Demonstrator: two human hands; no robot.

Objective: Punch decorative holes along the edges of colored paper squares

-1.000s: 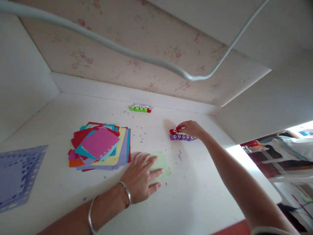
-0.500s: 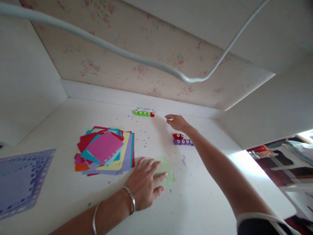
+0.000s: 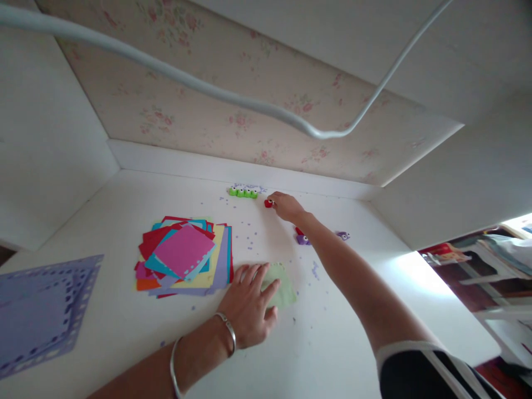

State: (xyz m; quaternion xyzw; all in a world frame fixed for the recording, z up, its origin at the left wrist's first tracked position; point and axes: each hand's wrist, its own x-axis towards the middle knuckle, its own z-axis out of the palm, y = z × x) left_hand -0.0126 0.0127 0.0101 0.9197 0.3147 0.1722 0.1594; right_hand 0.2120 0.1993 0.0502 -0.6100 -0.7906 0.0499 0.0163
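My left hand (image 3: pixel 248 307) lies flat with fingers spread, partly over a pale green paper sheet (image 3: pixel 281 287) that has small holes along its top edge. Farther back, my right hand (image 3: pixel 288 206) pinches a small red craft punch (image 3: pixel 269 203) with a round white top. Just left of it several green punches (image 3: pixel 244 193) stand in a row near the back edge. Under my right forearm are a red punch (image 3: pixel 298 230) and purple punches (image 3: pixel 303 240), partly hidden by the arm.
Left of my hand is a pile of coloured paper (image 3: pixel 185 252). Purple sheets with punched borders (image 3: pixel 37 316) lie at the far left. Purple paper bits (image 3: pixel 249 238) are scattered over the white tabletop (image 3: pixel 249 377). A white cable (image 3: pixel 249 105) hangs across the front.
My right hand has taken the red punch from the end of the green row and moved it slightly right, apart from the row. My left hand remains on the green sheet.
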